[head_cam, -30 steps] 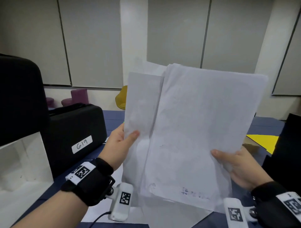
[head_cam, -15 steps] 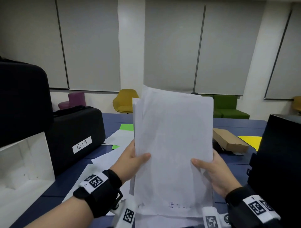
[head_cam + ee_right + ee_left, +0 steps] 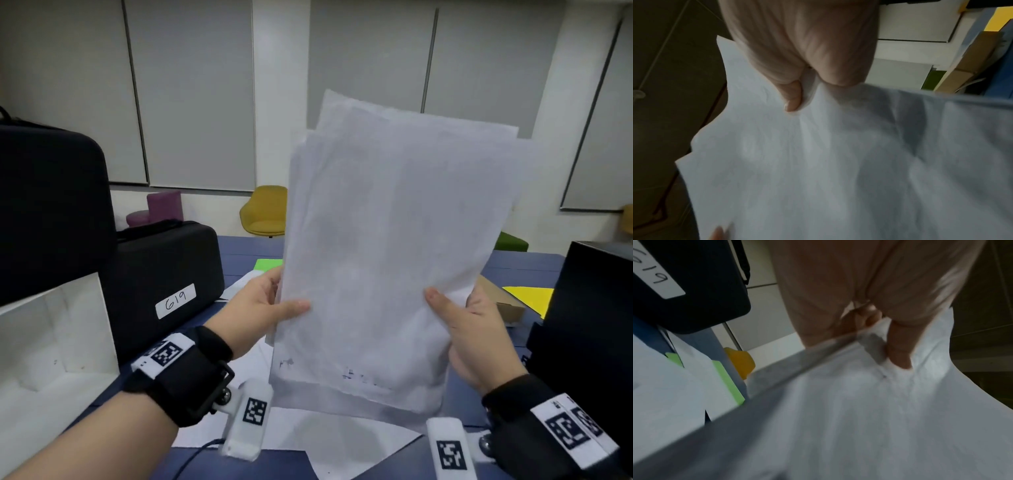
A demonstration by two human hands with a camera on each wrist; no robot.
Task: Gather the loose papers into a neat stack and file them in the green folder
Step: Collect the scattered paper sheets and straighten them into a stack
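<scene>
1. The sheaf of thin white papers (image 3: 387, 260), narrow and squared half a second ago, is now fanned again at its top edge and raised higher above the dark blue worktop (image 3: 527, 270).
2. Left hand (image 3: 263, 305) and right hand (image 3: 476, 329) each pinch a side edge, thumbs in front.
3. Judgement: squaring unfinished; filing not begun.
4. More white sheets (image 3: 308, 442) lie at the worktop's near edge; a bright green folder corner (image 3: 269, 264) shows beyond them.
5. Black hard case labelled 619 (image 3: 164, 274) sits at the left edge; a mustard chair (image 3: 265, 212) stands beyond.
</scene>
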